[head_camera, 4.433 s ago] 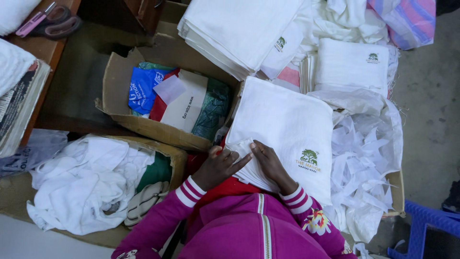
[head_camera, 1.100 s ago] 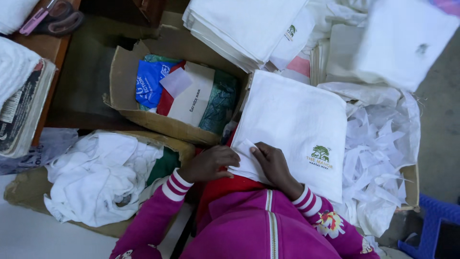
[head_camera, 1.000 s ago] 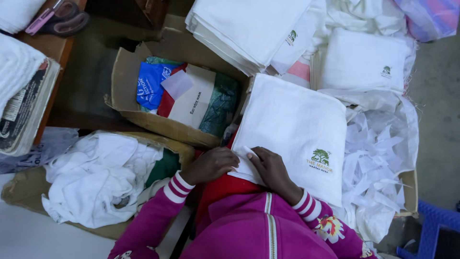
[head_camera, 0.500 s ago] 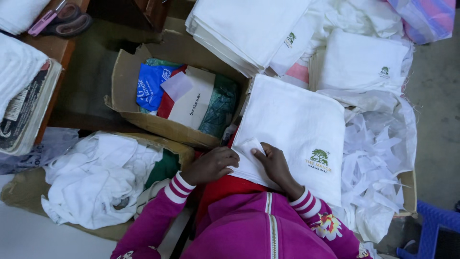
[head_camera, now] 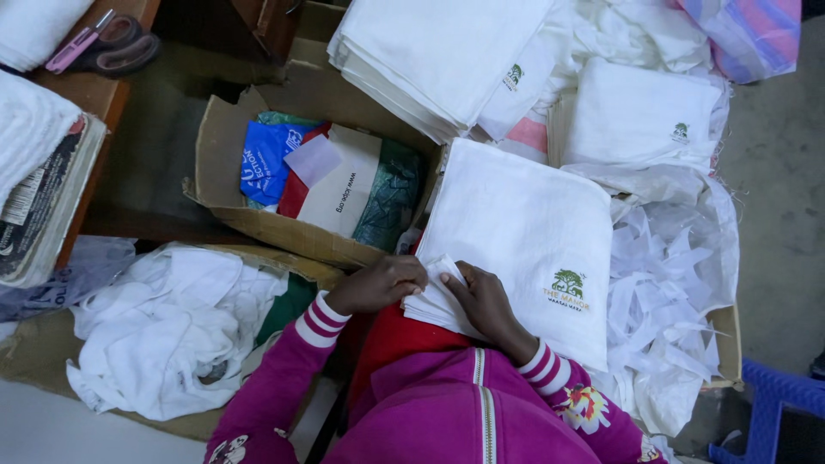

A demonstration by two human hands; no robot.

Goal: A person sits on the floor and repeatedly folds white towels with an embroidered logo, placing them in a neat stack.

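Head view, lower middle: we've got both hands, left hand and right hand, pinching the folded cloth corner, probably to separate its layers.

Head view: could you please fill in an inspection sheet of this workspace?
Surface: white folded cloth lies on the lap.
Job's things: the cloth's near corner is lifted; a green tree emblem is near its edge.
Clutter: cardboard box of packets; box of crumpled white fabric; white strips; cloth stack.
Grips: left hand and right hand pinch the corner.
Cables: nothing seen.
Surroundings: wooden table, blue stool.
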